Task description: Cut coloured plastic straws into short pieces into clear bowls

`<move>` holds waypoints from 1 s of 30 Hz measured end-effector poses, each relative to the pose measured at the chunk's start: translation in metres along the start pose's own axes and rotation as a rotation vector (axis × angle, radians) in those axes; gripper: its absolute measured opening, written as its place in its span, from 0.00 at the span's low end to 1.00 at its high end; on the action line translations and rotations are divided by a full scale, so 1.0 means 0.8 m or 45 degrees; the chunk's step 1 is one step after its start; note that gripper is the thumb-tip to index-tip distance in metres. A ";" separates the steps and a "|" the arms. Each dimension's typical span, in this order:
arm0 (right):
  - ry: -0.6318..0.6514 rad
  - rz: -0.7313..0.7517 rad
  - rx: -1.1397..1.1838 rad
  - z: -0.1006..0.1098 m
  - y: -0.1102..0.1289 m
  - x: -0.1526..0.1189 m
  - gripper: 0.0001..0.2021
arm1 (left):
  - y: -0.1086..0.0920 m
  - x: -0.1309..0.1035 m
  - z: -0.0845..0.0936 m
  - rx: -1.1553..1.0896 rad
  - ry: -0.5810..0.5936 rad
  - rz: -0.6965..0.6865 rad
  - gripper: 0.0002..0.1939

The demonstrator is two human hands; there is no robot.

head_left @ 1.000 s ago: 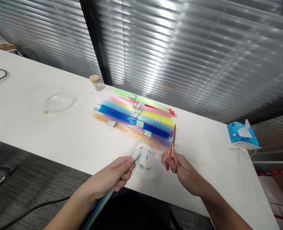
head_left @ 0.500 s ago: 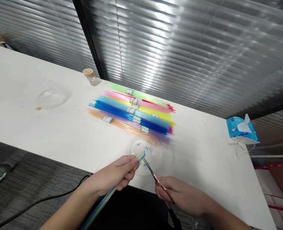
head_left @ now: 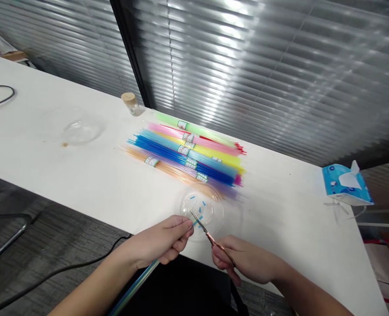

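Observation:
My left hand (head_left: 168, 239) is closed round a bundle of thin plastic straws (head_left: 138, 281), green, blue and clear-looking. Their long ends trail down toward my lap, and short tips stick out past my thumb. In my right hand (head_left: 240, 259) are scissors (head_left: 210, 239) with copper-coloured handles. Their narrow blades lie at the straw tips; whether they touch them is hard to tell. Below both hands, at the table's near edge, stands a clear plastic bowl (head_left: 218, 210). Several short blue straw pieces (head_left: 201, 210) lie in it.
Bundles of coloured straws (head_left: 187, 153) with paper bands lie just beyond the bowl. Farther left are a clear dome-like container (head_left: 82, 131) and a jar with a wooden lid (head_left: 131, 104). A blue tissue pack (head_left: 347, 183) sits at the table's right edge. Blinds (head_left: 247, 66) rise behind.
The view has shifted slightly, so the table items sit farther right. The scissors' tips have moved left, across the straw tips by my left thumb. Both hands keep their hold.

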State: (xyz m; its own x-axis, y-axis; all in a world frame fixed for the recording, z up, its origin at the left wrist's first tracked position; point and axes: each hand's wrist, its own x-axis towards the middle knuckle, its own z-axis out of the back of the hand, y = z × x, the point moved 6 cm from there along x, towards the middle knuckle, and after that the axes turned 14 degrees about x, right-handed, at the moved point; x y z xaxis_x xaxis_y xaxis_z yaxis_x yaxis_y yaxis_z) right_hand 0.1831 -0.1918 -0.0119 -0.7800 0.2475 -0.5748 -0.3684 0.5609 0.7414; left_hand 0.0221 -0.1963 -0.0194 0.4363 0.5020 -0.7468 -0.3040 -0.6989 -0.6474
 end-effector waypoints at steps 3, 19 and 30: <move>0.081 0.012 -0.020 0.001 0.004 0.000 0.21 | 0.001 0.000 -0.002 -0.014 0.027 0.020 0.26; 0.192 0.059 0.088 0.000 -0.006 0.004 0.29 | -0.009 -0.006 -0.003 -0.007 0.047 0.142 0.24; 0.202 0.096 0.218 -0.002 -0.008 0.012 0.31 | -0.022 -0.006 -0.007 -0.011 0.174 0.244 0.19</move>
State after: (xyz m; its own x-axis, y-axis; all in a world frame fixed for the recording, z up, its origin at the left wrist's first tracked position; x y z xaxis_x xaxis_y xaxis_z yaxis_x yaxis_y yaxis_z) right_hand 0.1771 -0.1939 -0.0217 -0.8767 0.1740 -0.4484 -0.2256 0.6747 0.7028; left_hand 0.0301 -0.1892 -0.0039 0.4823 0.2867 -0.8278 -0.3852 -0.7793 -0.4943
